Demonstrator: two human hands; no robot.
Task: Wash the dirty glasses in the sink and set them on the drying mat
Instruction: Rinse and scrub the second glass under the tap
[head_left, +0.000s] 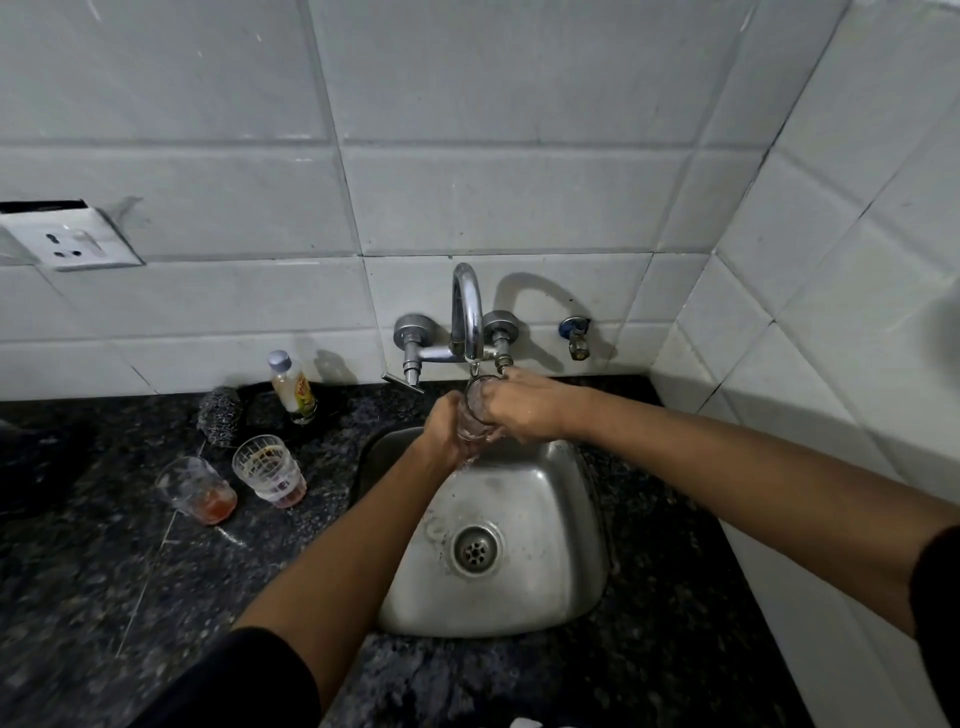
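Rinsing is underway: we are holding a glass (474, 413) under the tap (466, 312) above the sink (545, 519), left hand (447, 428) and right hand (519, 408) both gripping it. Next, we judge, two dirty glasses (267, 470) are waiting on the counter (104, 545).

- white tiled walls (467, 197) meeting in a corner on the right
- dark speckled granite counter (104, 597)
- wall socket (70, 241) on the left
- dim-ish light
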